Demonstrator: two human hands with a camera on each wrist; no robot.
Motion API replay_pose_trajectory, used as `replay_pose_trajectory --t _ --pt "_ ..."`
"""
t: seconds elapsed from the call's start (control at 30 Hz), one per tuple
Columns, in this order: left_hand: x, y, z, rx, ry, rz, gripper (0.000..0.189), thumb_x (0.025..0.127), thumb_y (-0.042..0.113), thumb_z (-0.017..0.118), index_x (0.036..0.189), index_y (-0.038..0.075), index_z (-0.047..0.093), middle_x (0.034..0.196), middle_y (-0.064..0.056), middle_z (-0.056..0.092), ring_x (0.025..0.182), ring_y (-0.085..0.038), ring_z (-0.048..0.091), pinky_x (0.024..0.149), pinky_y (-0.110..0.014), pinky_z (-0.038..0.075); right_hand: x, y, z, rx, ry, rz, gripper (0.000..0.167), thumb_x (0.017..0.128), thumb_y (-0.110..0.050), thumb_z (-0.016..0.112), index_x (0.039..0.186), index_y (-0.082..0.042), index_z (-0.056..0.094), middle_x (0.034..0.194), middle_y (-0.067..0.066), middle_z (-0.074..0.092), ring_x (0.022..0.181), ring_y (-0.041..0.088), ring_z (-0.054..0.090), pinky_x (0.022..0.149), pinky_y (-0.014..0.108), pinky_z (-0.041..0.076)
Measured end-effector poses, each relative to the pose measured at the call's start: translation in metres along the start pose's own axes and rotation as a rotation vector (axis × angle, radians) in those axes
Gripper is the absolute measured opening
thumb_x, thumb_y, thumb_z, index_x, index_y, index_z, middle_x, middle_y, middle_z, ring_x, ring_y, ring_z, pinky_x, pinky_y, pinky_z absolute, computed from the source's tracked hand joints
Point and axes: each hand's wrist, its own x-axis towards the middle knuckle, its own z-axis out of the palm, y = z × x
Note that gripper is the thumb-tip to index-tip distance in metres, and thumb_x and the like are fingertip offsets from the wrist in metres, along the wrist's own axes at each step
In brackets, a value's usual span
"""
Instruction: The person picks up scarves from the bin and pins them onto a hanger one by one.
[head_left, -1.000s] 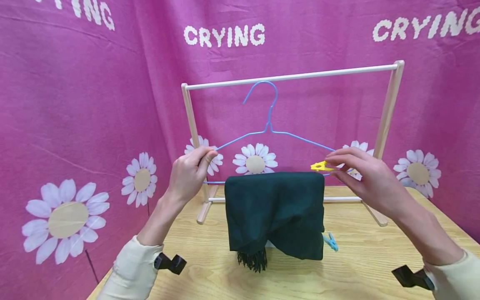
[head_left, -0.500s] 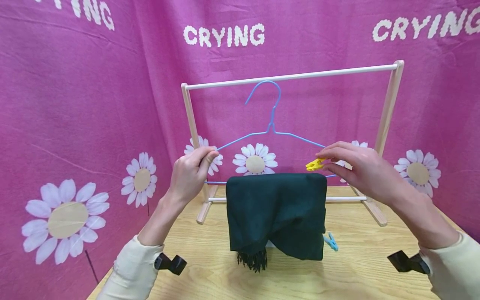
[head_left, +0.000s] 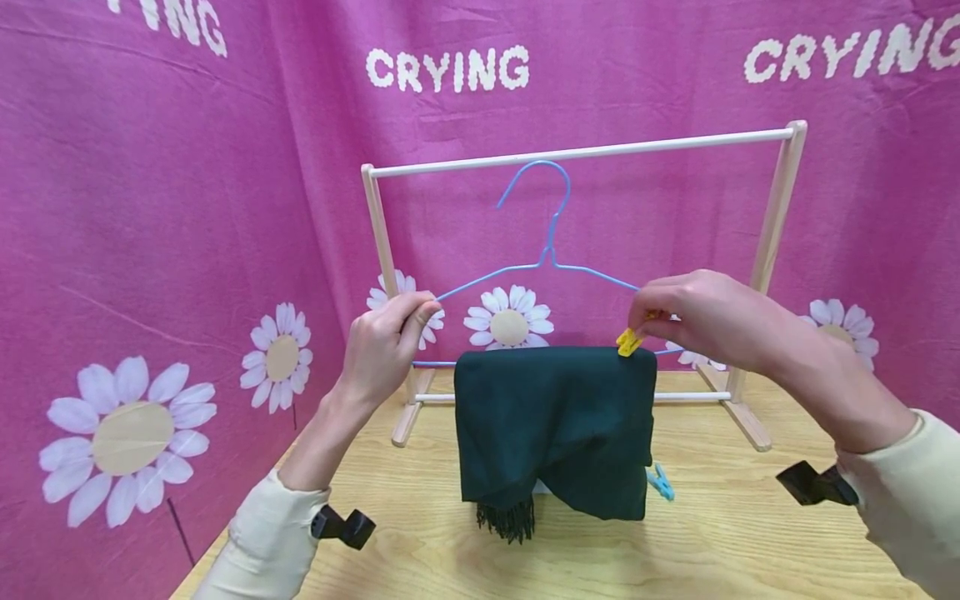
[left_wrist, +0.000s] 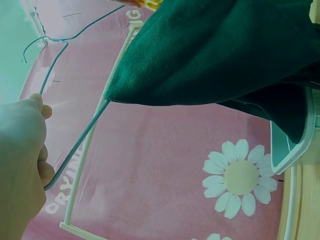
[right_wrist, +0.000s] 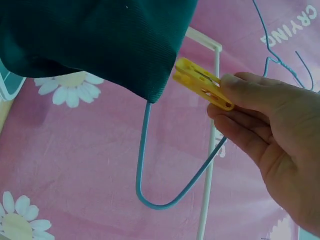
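Note:
At the left end of a blue wire clothes hanger (head_left: pixel 551 229), my left hand (head_left: pixel 378 346) grips the bent corner of the wire. A folded dark green scarf (head_left: pixel 555 417) with a black fringe drapes over the hanger's lower bar. My right hand (head_left: pixel 712 325) pinches a yellow clothespin (head_left: pixel 628 342) by its handle ends, pointing its nose down at the scarf's top edge near the right side. In the right wrist view the clothespin (right_wrist: pixel 202 82) lies right beside the scarf's fold, and the hanger's right corner (right_wrist: pixel 155 202) loops free below the hand.
Behind the hanger stands a wooden rack with a white top rail (head_left: pixel 585 156). A light blue clothespin (head_left: pixel 661 482) shows at the scarf's lower right. A pale container rim (left_wrist: pixel 307 145) sits partly under the scarf. Pink flowered cloth (head_left: pixel 150 208) surrounds the wooden table (head_left: pixel 420 533).
My right hand has moved left and tipped the yellow clothespin downward to the scarf's top edge. The hanger and scarf have shifted slightly right; my left hand keeps its grip.

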Motion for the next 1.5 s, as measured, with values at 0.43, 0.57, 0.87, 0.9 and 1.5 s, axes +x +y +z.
replay_pose_trajectory --t 0.43,0.57,0.87,0.9,1.5 --pt "0.001 -0.001 0.002 -0.036 0.072 0.133 0.034 0.1 0.031 0.056 0.096 0.0 0.068 0.072 -0.007 0.059 0.06 -0.014 0.05 0.053 -0.022 0.046 0.005 -0.012 0.013 -0.169 -0.016 0.012 0.025 0.073 -0.002 0.085 0.083 -0.015 0.066 0.078 -0.005 0.064 0.069 0.008 0.059 0.065 0.03 0.058" --pt "0.002 -0.001 0.003 -0.053 0.08 0.159 0.034 0.1 0.032 0.055 0.095 0.0 0.068 0.071 -0.006 0.058 0.059 -0.013 0.049 0.053 -0.021 0.046 0.001 -0.01 0.022 -0.155 0.067 -0.046 0.026 0.072 0.0 0.085 0.087 -0.014 0.068 0.082 -0.002 0.066 0.074 0.01 0.063 0.068 0.033 0.059" --pt "0.002 0.0 0.004 -0.054 0.059 0.169 0.033 0.101 0.03 0.055 0.095 0.0 0.068 0.071 -0.007 0.06 0.06 -0.013 0.051 0.056 -0.022 0.05 -0.006 -0.004 0.034 -0.146 0.136 -0.137 0.036 0.064 0.005 0.087 0.091 -0.011 0.069 0.089 0.002 0.064 0.081 0.016 0.063 0.066 0.034 0.059" --pt "0.002 -0.001 0.004 -0.051 0.056 0.168 0.033 0.101 0.03 0.055 0.095 0.0 0.068 0.072 -0.007 0.06 0.06 -0.014 0.051 0.057 -0.023 0.051 -0.006 -0.004 0.035 -0.153 0.134 -0.131 0.035 0.065 0.005 0.087 0.092 -0.011 0.069 0.091 0.003 0.065 0.083 0.017 0.063 0.068 0.035 0.06" --pt "-0.003 -0.004 0.005 -0.037 0.078 0.138 0.033 0.1 0.031 0.055 0.093 0.002 0.069 0.072 -0.007 0.06 0.061 -0.014 0.052 0.057 -0.025 0.051 -0.017 -0.022 0.054 0.271 0.351 0.275 0.049 0.07 0.0 0.086 0.116 -0.004 0.07 0.099 0.008 0.075 0.082 0.009 0.073 0.078 0.003 0.048"
